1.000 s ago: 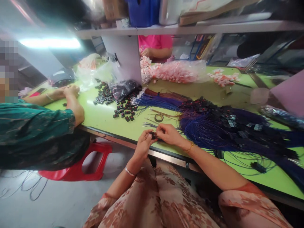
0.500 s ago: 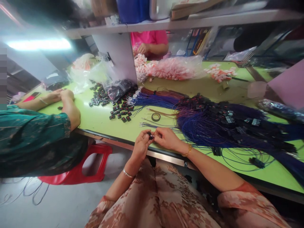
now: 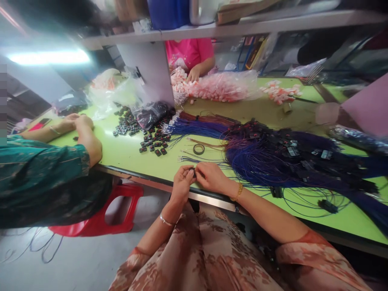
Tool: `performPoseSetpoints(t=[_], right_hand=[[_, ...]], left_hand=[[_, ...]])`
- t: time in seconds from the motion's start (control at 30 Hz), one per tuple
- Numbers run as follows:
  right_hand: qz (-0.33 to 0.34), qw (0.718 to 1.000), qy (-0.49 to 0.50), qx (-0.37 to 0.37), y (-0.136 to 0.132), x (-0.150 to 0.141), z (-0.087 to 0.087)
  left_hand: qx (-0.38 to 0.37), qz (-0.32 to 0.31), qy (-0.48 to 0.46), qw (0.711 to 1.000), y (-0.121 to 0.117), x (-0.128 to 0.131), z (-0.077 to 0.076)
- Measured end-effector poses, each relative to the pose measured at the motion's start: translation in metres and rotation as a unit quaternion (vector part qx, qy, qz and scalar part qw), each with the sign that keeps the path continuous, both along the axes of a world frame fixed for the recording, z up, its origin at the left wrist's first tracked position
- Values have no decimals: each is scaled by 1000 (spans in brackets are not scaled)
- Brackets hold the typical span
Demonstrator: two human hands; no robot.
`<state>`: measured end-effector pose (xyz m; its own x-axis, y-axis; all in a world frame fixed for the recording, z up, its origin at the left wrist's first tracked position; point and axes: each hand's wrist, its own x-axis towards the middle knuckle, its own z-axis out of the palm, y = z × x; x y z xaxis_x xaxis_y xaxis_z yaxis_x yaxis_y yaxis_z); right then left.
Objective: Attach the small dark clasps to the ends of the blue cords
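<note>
Just over the table's front edge, my left hand [image 3: 182,184] is closed around a small black connector housing [image 3: 192,171]. My right hand [image 3: 212,176] meets it from the right, thumb and finger pinched against the housing. A thin wire with a silvery tip showed between those fingers a moment ago; now the fingers hide it. Behind my hands lie a few loose wires [image 3: 194,152] with metal ends and a black tape ring [image 3: 199,149]. To the right spreads a large bundle of blue and purple wires [image 3: 251,161] with black connectors on it.
Loose black connectors [image 3: 156,141] lie left of the wires, beside a dark plastic bag [image 3: 153,115]. A bag of pink-white parts [image 3: 224,87] lies behind. A co-worker in green [image 3: 45,169] sits left on a red stool [image 3: 121,210]; another person [image 3: 194,56] works across the table.
My right fingers have moved in against the connector, and the silvery tip has gone from sight. The view shifted slightly right, then settled. Across the table, the other person's hand has lowered to the pink-white parts.
</note>
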<state>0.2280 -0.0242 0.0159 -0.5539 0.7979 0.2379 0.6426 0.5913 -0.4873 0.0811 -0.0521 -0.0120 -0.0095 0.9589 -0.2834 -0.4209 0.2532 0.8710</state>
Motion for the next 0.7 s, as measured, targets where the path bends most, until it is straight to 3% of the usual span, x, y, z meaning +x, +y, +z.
performPoseSetpoints(t=[0.27,0.37,0.47,0.53,0.63,0.7], right_hand=[[-19,999,-29,-19,-1,-4,-7],[-8,999,-48,-23,4,-7,-2],[-5,999,-17,-28,25,-9,9],[-43,999,-14,-14,48,-14,15],[-110,990,-85,4,82,-24,14],[-119,986,-120,-6,96,-30,8]], left_hand=[[-10,17,4,1000,3,-1,-6],[-9,17,5,1000,3,-3,-8],[2,12,-13,1000,4,-6,-8],[8,9,-18,1000,4,-7,-7],[9,6,-19,1000,4,-8,-8],[8,6,-22,1000,3,-8,-9]])
